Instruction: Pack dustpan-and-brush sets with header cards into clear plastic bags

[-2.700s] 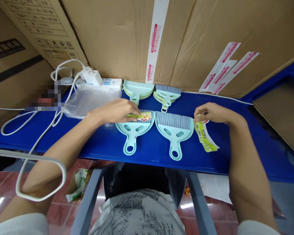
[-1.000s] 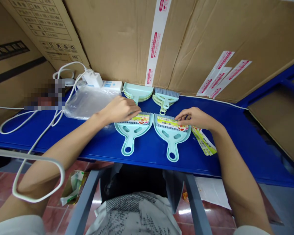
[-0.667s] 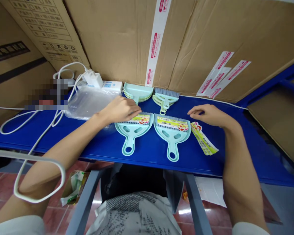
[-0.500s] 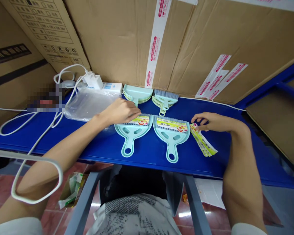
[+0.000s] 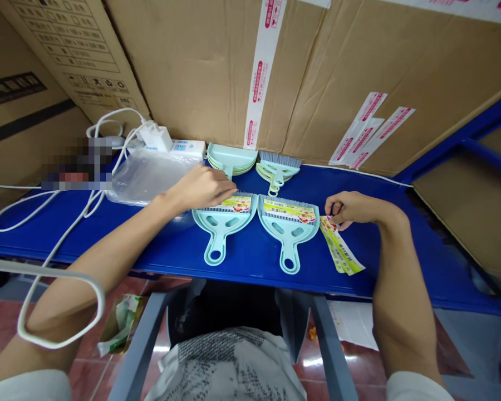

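Note:
Two mint-green dustpans with brushes set in them lie side by side on the blue table, the left dustpan (image 5: 216,227) and the right dustpan (image 5: 289,236). Each carries a yellow and white label. My left hand (image 5: 206,186) is closed over the upper left part of the left dustpan's label (image 5: 239,204); its fingertips are partly hidden. Right of the right dustpan, my right hand (image 5: 345,209) pinches the top end of a few loose label strips (image 5: 340,248), which rest on the table and fan out toward its front edge.
Behind are stacked dustpans (image 5: 232,157) and stacked brushes (image 5: 279,166) against a cardboard wall (image 5: 209,72). At the left lie a clear plastic bag stack (image 5: 150,175), a power strip (image 5: 187,148) and looping white cables (image 5: 62,239).
The view has shifted slightly. My right hand has curled its fingers more, and the label strips have swung a little. My left hand stays at the left label.

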`<state>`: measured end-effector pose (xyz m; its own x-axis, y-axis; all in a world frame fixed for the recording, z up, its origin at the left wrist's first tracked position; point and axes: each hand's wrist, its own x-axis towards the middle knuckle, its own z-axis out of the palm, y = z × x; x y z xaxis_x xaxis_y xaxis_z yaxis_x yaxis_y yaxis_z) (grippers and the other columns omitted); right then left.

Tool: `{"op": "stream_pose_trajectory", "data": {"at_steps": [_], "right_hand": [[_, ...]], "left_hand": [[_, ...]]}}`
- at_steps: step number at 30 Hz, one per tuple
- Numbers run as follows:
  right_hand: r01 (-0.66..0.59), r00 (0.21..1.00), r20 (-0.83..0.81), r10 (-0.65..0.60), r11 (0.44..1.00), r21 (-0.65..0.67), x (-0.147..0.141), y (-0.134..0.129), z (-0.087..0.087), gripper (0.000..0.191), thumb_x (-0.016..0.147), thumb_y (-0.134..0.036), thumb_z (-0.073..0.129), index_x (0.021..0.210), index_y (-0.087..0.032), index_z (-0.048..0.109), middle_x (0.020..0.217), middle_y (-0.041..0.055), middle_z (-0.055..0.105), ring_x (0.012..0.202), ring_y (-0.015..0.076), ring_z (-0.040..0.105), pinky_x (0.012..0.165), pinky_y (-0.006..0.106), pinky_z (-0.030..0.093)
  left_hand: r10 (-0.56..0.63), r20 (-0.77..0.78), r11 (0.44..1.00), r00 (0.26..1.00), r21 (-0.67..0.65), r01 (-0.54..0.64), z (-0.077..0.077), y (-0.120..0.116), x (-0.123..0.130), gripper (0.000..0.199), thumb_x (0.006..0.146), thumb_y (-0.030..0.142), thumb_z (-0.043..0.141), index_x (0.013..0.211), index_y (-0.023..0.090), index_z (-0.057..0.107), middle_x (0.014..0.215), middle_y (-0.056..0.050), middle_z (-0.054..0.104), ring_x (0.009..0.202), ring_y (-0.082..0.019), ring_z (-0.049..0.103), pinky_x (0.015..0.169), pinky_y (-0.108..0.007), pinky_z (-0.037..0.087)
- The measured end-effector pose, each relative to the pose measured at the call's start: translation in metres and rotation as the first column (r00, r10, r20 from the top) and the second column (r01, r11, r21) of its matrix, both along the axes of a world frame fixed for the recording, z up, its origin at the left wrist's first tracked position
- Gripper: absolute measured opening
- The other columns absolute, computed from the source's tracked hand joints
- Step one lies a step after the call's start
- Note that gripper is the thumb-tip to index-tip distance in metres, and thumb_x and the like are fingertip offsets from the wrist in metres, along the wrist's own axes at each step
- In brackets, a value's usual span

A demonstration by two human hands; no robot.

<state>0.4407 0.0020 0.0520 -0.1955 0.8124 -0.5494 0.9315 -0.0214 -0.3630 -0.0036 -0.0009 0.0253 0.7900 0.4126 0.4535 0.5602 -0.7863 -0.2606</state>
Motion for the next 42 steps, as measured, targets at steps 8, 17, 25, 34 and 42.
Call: {"op": "stream_pose_trajectory", "data": {"at_steps": [8, 17, 25, 34, 42], "right_hand": [[0.04, 0.996, -0.075, -0.047, 0.996, -0.083, 0.002, -0.007, 0.005, 0.037, 0.063, -0.039, 0.091, 0.088, -0.022, 0.068, 0.076, 0.002, 0.075, 0.073, 0.0241, 0.078, 0.067, 0.036, 0.07], [0.1, 0.993, -0.06, -0.104, 0.992, -0.077, 0.0, -0.003, 0.003, 0.018, 0.069, -0.027, 0.084, 0.071, -0.02, 0.067, 0.069, 0.0046, 0.077, 0.077, 0.028, 0.083, 0.073, 0.037, 0.071], [0.052, 0.99, -0.125, -0.065, 0.994, -0.098, -0.003, -0.008, 0.005, 0.048, 0.07, -0.053, 0.093, 0.093, -0.022, 0.064, 0.075, 0.0069, 0.079, 0.073, 0.0292, 0.082, 0.064, 0.038, 0.071], [0.076, 0.985, -0.139, -0.1, 0.983, -0.168, 0.007, -0.004, 0.002, 0.044, 0.062, -0.041, 0.093, 0.087, -0.022, 0.062, 0.073, 0.0049, 0.077, 0.071, 0.0265, 0.081, 0.066, 0.036, 0.069], [0.009, 0.988, -0.154, -0.033, 0.987, -0.159, 0.006, -0.004, 0.002, 0.045, 0.066, -0.052, 0.093, 0.086, -0.022, 0.066, 0.072, 0.0029, 0.074, 0.071, 0.0265, 0.081, 0.066, 0.036, 0.07]], "left_hand": [[0.017, -0.02, 1.0, 1.0, 0.013, -0.017, 0.0, 0.001, 0.0, 0.042, 0.114, 0.032, 0.047, 0.09, 0.02, 0.079, 0.073, -0.006, 0.074, 0.064, -0.02, 0.069, 0.058, -0.034, 0.04], [0.02, 0.007, 0.999, 1.0, -0.051, -0.019, -0.001, 0.001, 0.0, 0.037, 0.11, 0.033, 0.048, 0.094, 0.021, 0.079, 0.073, -0.006, 0.073, 0.066, -0.02, 0.07, 0.065, -0.033, 0.049], [0.009, 0.053, 0.996, 0.999, -0.084, -0.005, -0.005, 0.002, 0.0, 0.038, 0.11, 0.035, 0.049, 0.092, 0.022, 0.08, 0.072, -0.006, 0.073, 0.066, -0.021, 0.07, 0.065, -0.035, 0.05], [0.021, 0.016, 0.995, 1.0, -0.095, -0.019, -0.005, 0.002, 0.001, 0.037, 0.11, 0.034, 0.049, 0.093, 0.022, 0.08, 0.074, -0.006, 0.074, 0.067, -0.02, 0.07, 0.066, -0.033, 0.048], [0.006, 0.043, 0.992, 0.999, -0.123, -0.001, -0.006, 0.003, 0.0, 0.036, 0.11, 0.034, 0.05, 0.094, 0.022, 0.08, 0.074, -0.006, 0.074, 0.067, -0.02, 0.069, 0.065, -0.033, 0.048]]}}
